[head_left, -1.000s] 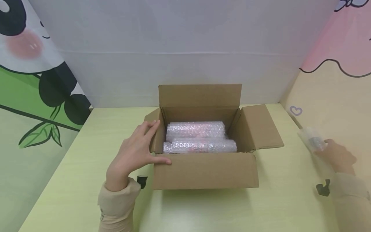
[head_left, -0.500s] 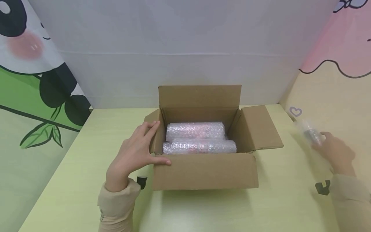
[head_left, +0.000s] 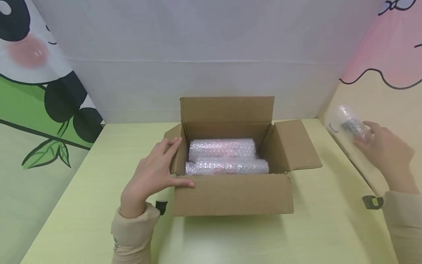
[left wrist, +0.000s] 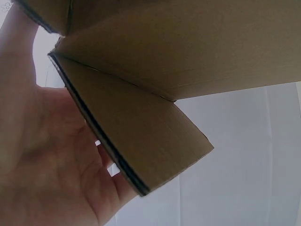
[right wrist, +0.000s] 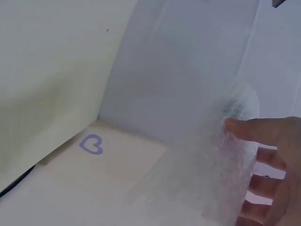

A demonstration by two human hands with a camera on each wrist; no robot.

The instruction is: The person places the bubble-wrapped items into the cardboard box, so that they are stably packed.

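Note:
An open cardboard box (head_left: 234, 194) stands on the table with its flaps folded out. Inside lie bubble-wrapped rolls (head_left: 227, 167), pinkish under the wrap. My left hand (head_left: 151, 170) rests at the box's left front corner, thumb stretched over the front flap, the other fingers along the left flap. In the left wrist view those fingers pass behind the left flap (left wrist: 127, 127). At the far right my right hand (head_left: 384, 150) holds up a bubble-wrapped bundle (head_left: 354, 126) with something dark inside. The right wrist view shows my thumb pressed on the wrap (right wrist: 202, 165), fingers behind it.
A pale yellow table (head_left: 82, 216) bears the box. The right flap (head_left: 298, 145) sticks out towards my right hand. A grey-white sheet (head_left: 211, 47) closes off the back, and printed panels (head_left: 382, 102) stand at both sides.
My right hand has risen at the right side with the bubble-wrapped bundle, after a slight shift left. My left hand and the box have stayed in place.

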